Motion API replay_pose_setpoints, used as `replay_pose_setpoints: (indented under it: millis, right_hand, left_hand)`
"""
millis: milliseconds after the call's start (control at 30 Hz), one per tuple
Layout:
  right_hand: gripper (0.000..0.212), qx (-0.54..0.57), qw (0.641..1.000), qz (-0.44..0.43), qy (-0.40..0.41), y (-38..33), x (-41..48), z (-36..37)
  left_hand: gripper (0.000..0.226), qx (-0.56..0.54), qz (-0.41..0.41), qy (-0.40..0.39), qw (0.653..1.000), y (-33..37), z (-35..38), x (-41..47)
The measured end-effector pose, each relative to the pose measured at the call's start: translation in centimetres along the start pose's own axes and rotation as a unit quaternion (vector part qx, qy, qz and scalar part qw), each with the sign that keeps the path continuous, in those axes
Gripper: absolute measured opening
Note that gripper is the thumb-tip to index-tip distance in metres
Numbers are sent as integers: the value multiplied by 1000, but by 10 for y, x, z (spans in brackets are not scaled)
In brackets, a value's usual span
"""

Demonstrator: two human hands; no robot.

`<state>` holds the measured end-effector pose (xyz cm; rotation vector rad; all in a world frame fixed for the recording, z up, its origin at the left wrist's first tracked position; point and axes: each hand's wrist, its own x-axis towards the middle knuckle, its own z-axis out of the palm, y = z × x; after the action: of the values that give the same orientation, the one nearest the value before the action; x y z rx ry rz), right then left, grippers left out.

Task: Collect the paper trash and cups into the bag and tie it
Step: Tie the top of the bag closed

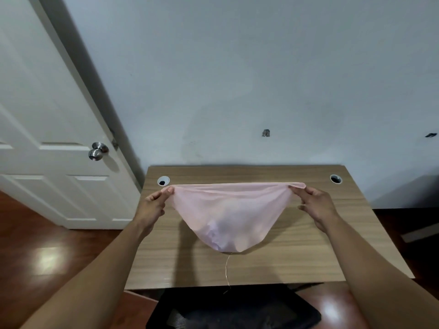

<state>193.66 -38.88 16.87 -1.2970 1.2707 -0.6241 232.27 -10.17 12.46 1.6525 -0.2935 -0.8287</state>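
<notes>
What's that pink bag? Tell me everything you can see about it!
The bag is thin, pale pink plastic that you can partly see through. The left hand and right hand each pinch one end of its top edge and pull it wide. The body sags to a rounded point over the desk. Blurry pale and purplish lumps show inside. A thin string dangles from its bottom.

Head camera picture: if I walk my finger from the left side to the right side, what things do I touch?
door knob → left hand → pink bag → right hand → dark mark on the wall
</notes>
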Motion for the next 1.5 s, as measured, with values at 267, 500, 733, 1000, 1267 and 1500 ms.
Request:
replay_pose_setpoints:
  millis: [267, 500, 733, 1000, 1267, 1500]
  right_hand:
    - [41, 304, 950, -1, -75, -35, -3, 14]
    - [42, 388, 917, 50, -76, -53, -16, 48]
    - [40, 130, 987, -15, -98, -44, -27, 79]
    - [39, 255, 949, -27, -186, -72, -61, 121]
    - [36, 247, 941, -72, -221, -78, -73, 123]
    - [69, -8, 956, -196, -217, -59, -60, 82]
  left_hand:
    - [42, -79, 29, -129, 988, 18, 18, -10]
    - [61, -316, -78, -214, 921, 51, 59, -41]
    - [46, -174, -39, -253, 951, 61, 100, -32]
    - [22, 349, 188, -314, 863, 75, 155, -70]
    - [54, 419, 187, -277, 844, 62, 164, -68]
    - [53, 363, 191, -270, 871, 54, 157, -66]
